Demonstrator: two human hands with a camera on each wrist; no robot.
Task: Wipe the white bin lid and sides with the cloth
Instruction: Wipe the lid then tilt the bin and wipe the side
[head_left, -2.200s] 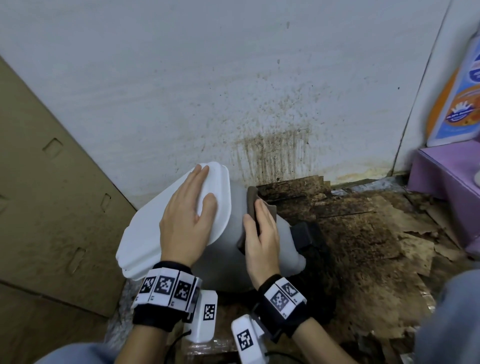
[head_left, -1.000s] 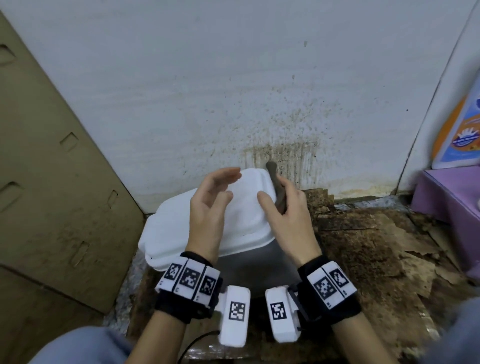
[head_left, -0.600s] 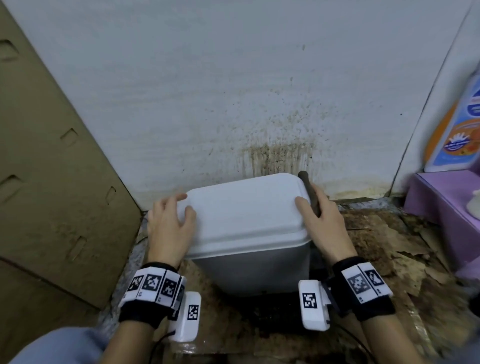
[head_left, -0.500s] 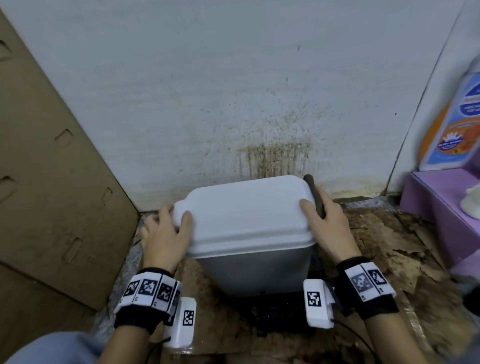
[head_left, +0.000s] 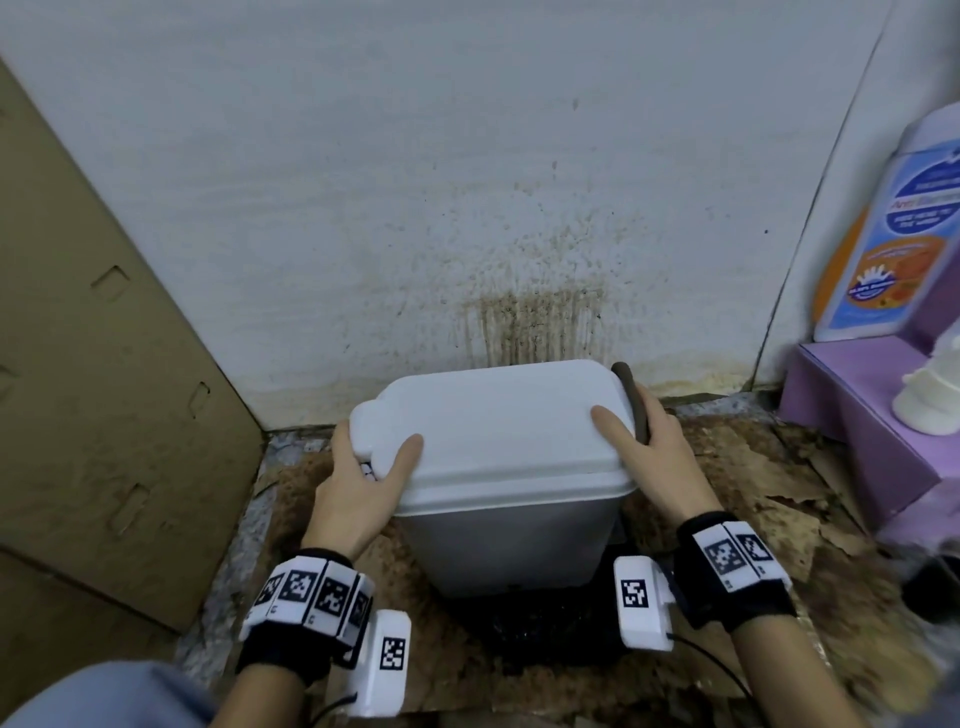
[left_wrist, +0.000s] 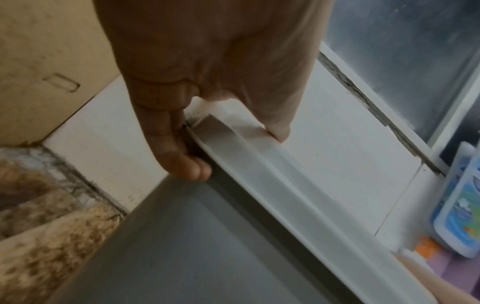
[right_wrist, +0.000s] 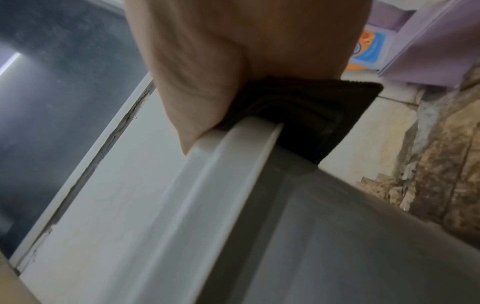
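Observation:
The white bin (head_left: 509, 545) stands upright against the wall with its white lid (head_left: 493, 421) closed. My left hand (head_left: 358, 473) grips the lid's left end, thumb on top and fingers curled under the rim (left_wrist: 272, 174). At the lid's right end, my right hand (head_left: 652, 452) holds a dark brown cloth (head_left: 631, 400), thumb resting on the lid top. In the right wrist view the folded cloth (right_wrist: 311, 115) wraps over the rim corner beneath the right hand (right_wrist: 233, 72). The left wrist view shows the left hand (left_wrist: 207, 102) above the grey bin side (left_wrist: 207, 246).
A big cardboard sheet (head_left: 104, 364) leans at the left. The white wall (head_left: 519, 322) behind the bin is stained brown. A purple box (head_left: 857, 415) at the right carries a detergent bottle (head_left: 893, 234) and a white object (head_left: 930, 395). Dirty torn cardboard (head_left: 753, 493) covers the floor.
The bin went from tilted to upright. My left hand left the lid top for its left end; my right hand with the cloth moved from the bin's side to the lid's right end.

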